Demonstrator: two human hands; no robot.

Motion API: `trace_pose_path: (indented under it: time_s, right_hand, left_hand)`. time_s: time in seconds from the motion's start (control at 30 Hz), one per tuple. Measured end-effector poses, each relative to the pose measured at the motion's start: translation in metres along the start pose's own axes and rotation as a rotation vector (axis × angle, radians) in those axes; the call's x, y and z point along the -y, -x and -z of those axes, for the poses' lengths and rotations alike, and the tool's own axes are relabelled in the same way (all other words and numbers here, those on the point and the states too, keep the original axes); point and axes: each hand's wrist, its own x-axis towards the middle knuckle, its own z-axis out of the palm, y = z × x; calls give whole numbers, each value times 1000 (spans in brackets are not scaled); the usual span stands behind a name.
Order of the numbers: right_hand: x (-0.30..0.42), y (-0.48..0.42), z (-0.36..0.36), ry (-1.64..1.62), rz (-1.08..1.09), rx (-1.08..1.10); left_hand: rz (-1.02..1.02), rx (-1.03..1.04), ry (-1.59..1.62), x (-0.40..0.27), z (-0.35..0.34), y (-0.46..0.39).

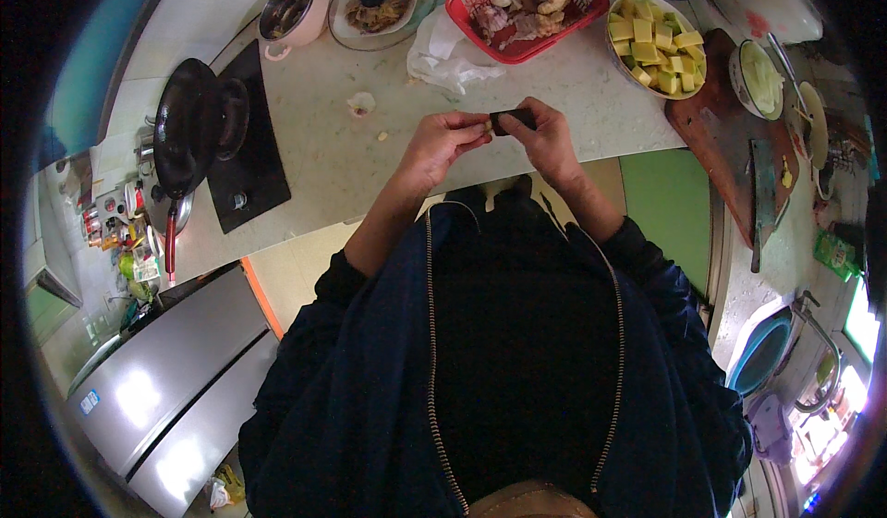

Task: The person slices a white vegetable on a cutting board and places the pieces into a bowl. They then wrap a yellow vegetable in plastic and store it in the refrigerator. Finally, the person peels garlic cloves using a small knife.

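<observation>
Over the counter's front edge, both my hands meet close together. My left hand (443, 144) pinches a small pale piece (488, 127), possibly a garlic clove, partly hidden by the fingertips. In my right hand (551, 140) is a small dark rectangular object (507, 123), its end against the pale piece; its exact kind is unclear. A loose garlic clove (382, 135) lies on the counter to the left. Beyond it sits a partly peeled garlic bulb or its skin (360, 104).
Behind my hands are a white plastic bag (447, 53) and a red basket (527, 52) of ginger and garlic. A bowl of cubed yellow-green vegetable (651, 43) stands right, near a cutting board (727, 150) with a cleaver (761, 185). Leftward, a wok (183, 126) rests by a cooktop (249, 171).
</observation>
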Motion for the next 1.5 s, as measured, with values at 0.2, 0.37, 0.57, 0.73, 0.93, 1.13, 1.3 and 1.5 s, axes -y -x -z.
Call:
trace_pose_path:
  time_s: [0.2,0.37,0.57,0.73,0.93,1.13,1.3,1.5]
  right_hand:
    - [3,1,3,-243,-206,41]
    - [7,1,1,-141,-196,51]
    - [2,1,7,-159,-200,166]
    - [2,2,3,-193,-202,60]
    - [-2,0,1,58,-69,-19]
    - [-7,1,0,108,-34,-36]
    - [0,4,-5,20,-56,-40]
    - [4,5,-1,-82,-172,-21]
  left_hand:
    - [12,56,19,-3,5,-1]
    - [-43,59,-110,-9,11,-1]
    - [3,153,-342,-20,8,3]
    - [-10,100,-100,-7,11,0]
    - [-130,39,-227,-5,-3,4]
    - [-194,-4,-319,-3,-8,7]
    - [-202,-10,-310,-3,-12,7]
    - [-148,79,-101,1,-6,4]
